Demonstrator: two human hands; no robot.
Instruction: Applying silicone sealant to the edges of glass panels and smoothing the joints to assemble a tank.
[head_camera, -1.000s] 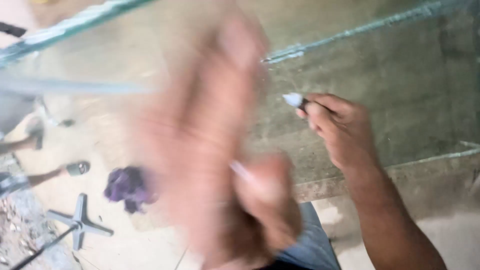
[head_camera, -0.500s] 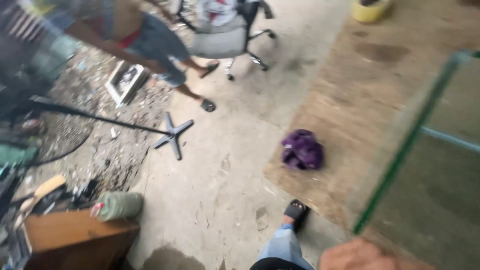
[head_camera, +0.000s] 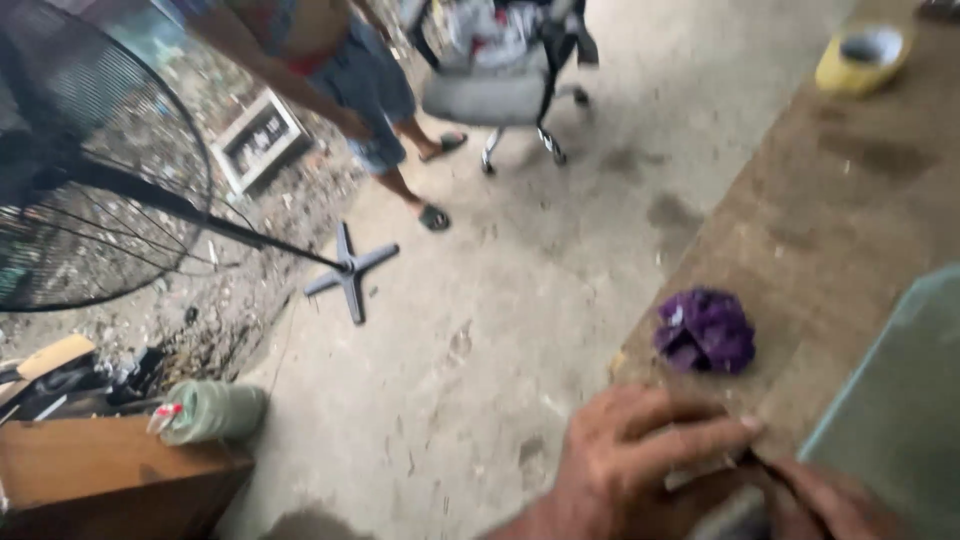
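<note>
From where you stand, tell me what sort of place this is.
Probably an informal open workshop or work yard. There is a rough concrete floor, a large standing fan, a worn brown worktable with a glass pane on it, and rubble beside a wheeled office chair.

Crumpled cloth (head_camera: 705, 331) on the workbench (head_camera: 830, 215), just beyond the left hand (head_camera: 640, 465). Glass sheet (head_camera: 900, 410) right of the hands. Bowl (head_camera: 862, 58) far ahead. Fan (head_camera: 95, 160) and chair (head_camera: 500, 75) off left, on floor.
</note>
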